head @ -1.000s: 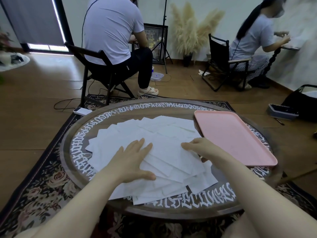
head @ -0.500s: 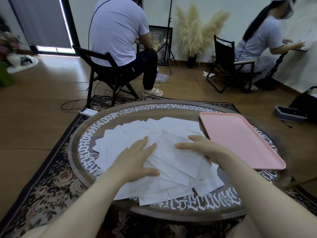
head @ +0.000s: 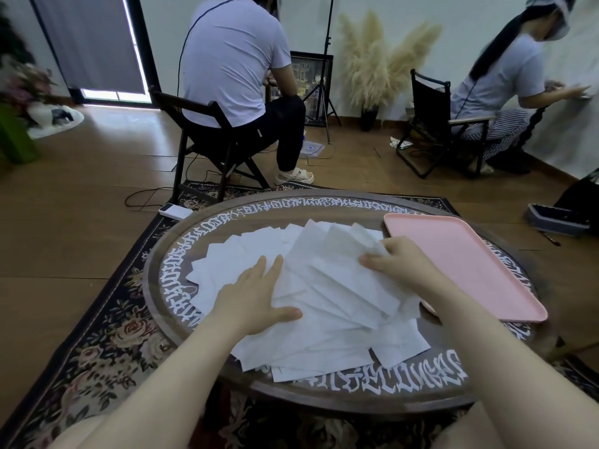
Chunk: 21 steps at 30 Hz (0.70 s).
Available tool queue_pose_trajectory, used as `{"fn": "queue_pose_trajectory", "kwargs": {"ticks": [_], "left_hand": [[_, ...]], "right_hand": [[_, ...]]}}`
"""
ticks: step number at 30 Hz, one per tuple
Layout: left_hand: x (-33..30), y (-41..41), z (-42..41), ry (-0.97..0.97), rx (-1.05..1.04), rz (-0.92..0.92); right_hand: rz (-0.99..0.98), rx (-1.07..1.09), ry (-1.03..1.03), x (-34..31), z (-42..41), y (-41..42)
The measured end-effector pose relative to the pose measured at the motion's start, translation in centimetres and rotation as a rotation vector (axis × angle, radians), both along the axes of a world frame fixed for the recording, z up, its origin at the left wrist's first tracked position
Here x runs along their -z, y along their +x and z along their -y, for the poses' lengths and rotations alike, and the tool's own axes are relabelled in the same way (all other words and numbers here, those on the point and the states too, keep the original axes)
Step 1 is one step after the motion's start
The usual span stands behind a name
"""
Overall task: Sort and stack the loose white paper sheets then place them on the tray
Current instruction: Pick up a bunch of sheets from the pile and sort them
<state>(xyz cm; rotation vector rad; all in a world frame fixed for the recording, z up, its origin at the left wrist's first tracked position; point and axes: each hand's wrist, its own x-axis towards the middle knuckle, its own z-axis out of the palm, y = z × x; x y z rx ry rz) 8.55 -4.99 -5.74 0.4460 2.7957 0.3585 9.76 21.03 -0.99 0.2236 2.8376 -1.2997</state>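
Your right hand pinched the fanned paper sheets (left hand pressed flat); the tray lay at three o'clock, nearer your right.

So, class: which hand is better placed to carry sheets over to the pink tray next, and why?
Right. The right hand already pinches paper sheets beside the pink tray; the left hand lies flat on the pile's far side.

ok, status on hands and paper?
Left hand flat on the paper sheets. Right hand pinching some sheet edges, lifted. Pink tray holds nothing; path unobstructed.
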Motion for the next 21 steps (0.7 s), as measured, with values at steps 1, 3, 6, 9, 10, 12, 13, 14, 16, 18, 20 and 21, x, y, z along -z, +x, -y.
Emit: {"fn": "queue_pose_trajectory", "kwargs": {"ticks": [1, 3, 6, 9, 10, 12, 13, 14, 16, 18, 20, 21], "left_hand": [[0.0, 0.0, 0.0, -0.002, -0.007, 0.006], [-0.3, 0.0, -0.1, 0.004, -0.025, 0.009], [-1.1, 0.3, -0.6, 0.097, -0.070, -0.049], [-2.3, 0.9, -1.8, 0.522, -0.190, 0.010], [-2.9, 1.1, -2.4, 0.729, -0.257, 0.085], [-3.9, 1.6, -3.6, 1.077, -0.431, 0.287], [-4.3, 1.8, -4.1, 1.204, -0.507, 0.414], [-4.8, 2.1, -4.5, 1.328, -0.539, 0.545], [-5.6, 2.4, -5.1, 1.542, -0.475, 0.721], [-6.5, 2.8, -5.6, 1.673, -0.379, 0.699], [-7.3, 2.9, -6.3, 1.773, -0.387, 0.609], [-7.5, 2.9, -6.6, 1.791, -0.412, 0.560]], "right_hand": [[-0.012, 0.039, -0.102, -0.3, -0.3, 0.3], [-0.018, 0.127, -0.337, -0.9, -0.5, 0.9], [-0.023, 0.247, -0.548, -1.4, -0.5, 1.4], [-0.037, 0.292, -0.677, -1.5, 0.2, 1.6], [-0.044, 0.289, -0.723, -1.7, 0.5, 1.7], [-0.066, 0.285, -0.803, -2.1, 1.3, 2.0], [-0.080, 0.284, -0.841, -2.4, 1.6, 2.1], [-0.090, 0.279, -0.869, -2.8, 1.8, 2.3], [-0.102, 0.267, -0.872, -3.7, 2.1, 2.6], [-0.111, 0.276, -0.829, -4.2, 2.2, 3.1], [-0.128, 0.299, -0.795, -4.0, 2.1, 3.5], [-0.137, 0.314, -0.789, -3.8, 2.0, 3.7]]}}
